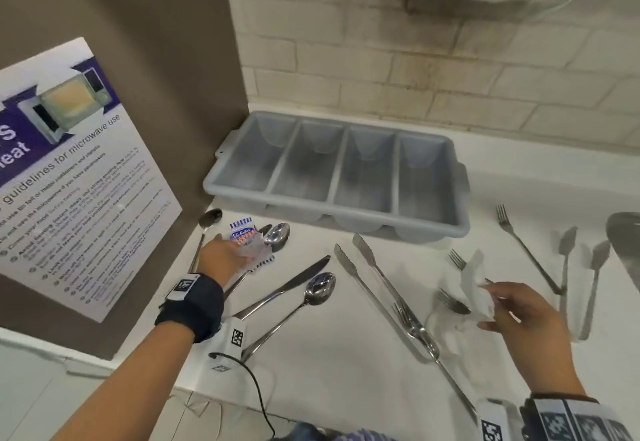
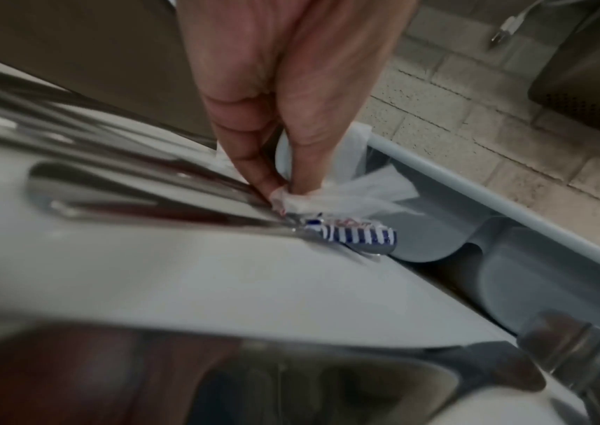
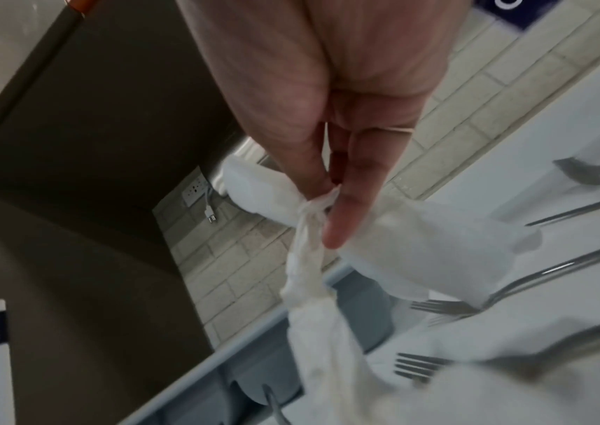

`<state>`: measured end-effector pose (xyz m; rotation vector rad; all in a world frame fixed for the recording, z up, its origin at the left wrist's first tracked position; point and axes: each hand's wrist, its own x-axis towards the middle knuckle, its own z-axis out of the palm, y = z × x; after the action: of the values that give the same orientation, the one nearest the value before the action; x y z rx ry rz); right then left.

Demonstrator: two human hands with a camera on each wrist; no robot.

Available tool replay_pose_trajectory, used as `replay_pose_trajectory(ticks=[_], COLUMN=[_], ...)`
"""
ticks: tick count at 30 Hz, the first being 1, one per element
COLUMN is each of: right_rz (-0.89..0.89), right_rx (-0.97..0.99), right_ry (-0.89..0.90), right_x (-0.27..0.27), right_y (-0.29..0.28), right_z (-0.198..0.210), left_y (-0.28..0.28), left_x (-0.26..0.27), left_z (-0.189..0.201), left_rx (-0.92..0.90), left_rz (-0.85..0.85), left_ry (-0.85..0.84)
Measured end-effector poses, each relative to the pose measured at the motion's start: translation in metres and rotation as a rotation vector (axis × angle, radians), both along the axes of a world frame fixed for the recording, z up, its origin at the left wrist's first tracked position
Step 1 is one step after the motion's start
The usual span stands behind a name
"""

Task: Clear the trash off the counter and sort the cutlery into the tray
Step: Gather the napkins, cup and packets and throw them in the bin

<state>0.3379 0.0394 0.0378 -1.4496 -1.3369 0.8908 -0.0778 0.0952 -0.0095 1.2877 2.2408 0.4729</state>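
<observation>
My left hand pinches a clear plastic wrapper at the counter's left, just above a blue-striped packet lying on a spoon. My right hand pinches a crumpled white napkin and lifts it above two forks. The grey four-compartment cutlery tray sits at the back against the tiled wall; what I see of its compartments holds nothing. Spoons, a knife and long tongs lie loose between my hands.
A brown cabinet side with a microwave poster walls off the left. A fork, a second pair of tongs and a metal spatula blade lie at the right. The counter's front edge runs just below my wrists.
</observation>
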Motion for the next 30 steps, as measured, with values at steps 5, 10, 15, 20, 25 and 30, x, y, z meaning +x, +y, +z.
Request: replay_pose_trajectory(ticks=[5,10,15,20,25,30], right_rz=[-0.018,-0.007,-0.13,-0.301,-0.487,-0.681], right_rx=[-0.028,-0.006,-0.014,-0.01,0.082,0.117], right_ry=[-0.217,-0.331,-0.267,-0.013,0.192,0.266], right_x=[0.012,0.005,0.01,0.037,0.071,0.116], right_y=[-0.005,-0.017,-0.023,-0.042,-0.086,-0.159], right_z=[-0.016,-0.021,-0.014,0.004,0.029,0.042], left_y=[0.003,-0.003,-0.007,-0.015,-0.036,-0.052], left_x=[0.006,-0.002,-0.006,-0.01,0.037,0.127], left_z=[0.004,-0.002,0.014,0.034,0.07,0.073], left_rx=[-0.015,0.072,0.257,0.442,0.47,0.485], left_rz=[-0.112,-0.064,0.022,-0.038,-0.327,-0.465], left_ry=[0.249,0.182,0.087,-0.013,-0.044,-0.426])
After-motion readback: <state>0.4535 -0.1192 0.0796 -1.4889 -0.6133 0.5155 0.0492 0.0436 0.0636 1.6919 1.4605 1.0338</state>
